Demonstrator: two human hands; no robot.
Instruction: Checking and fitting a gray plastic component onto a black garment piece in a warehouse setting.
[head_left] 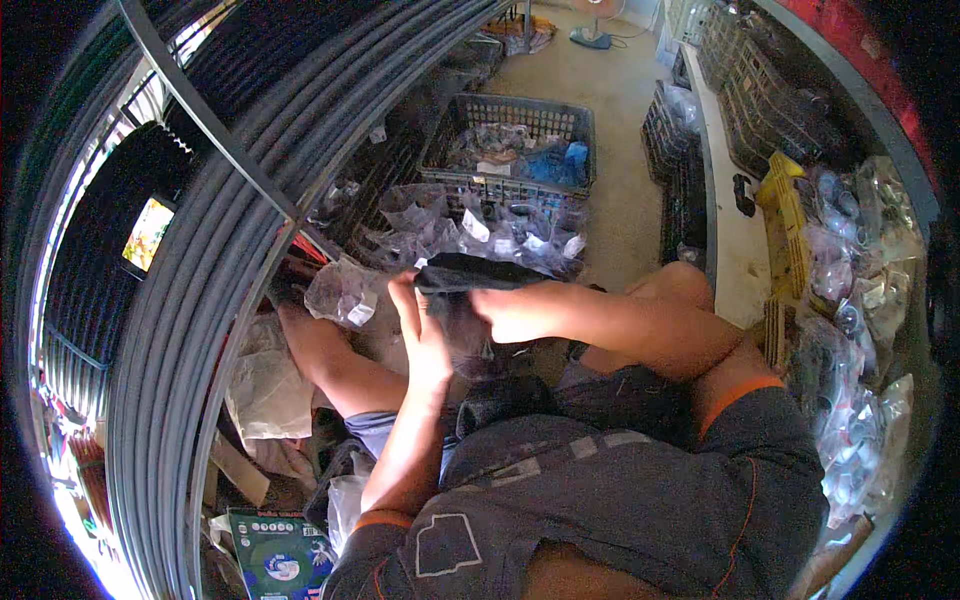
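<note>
Pinched left edge of black cloth (478,270) with left hand (428,345). Had right hand (512,314) at cloth's near side; could not see fingers or tell grip. Held cloth above lap, mid-scene. Saw clear plastic bags (430,212) just beyond, then dark crate (545,114) with blue plastic (556,166) inside. Noted yellow crate (785,235) at right, grey rods (165,370) at left, fan (591,40) far back.

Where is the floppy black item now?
The black item is near the head view's centre, between the left hand and right hand, just below clear bags.
</note>
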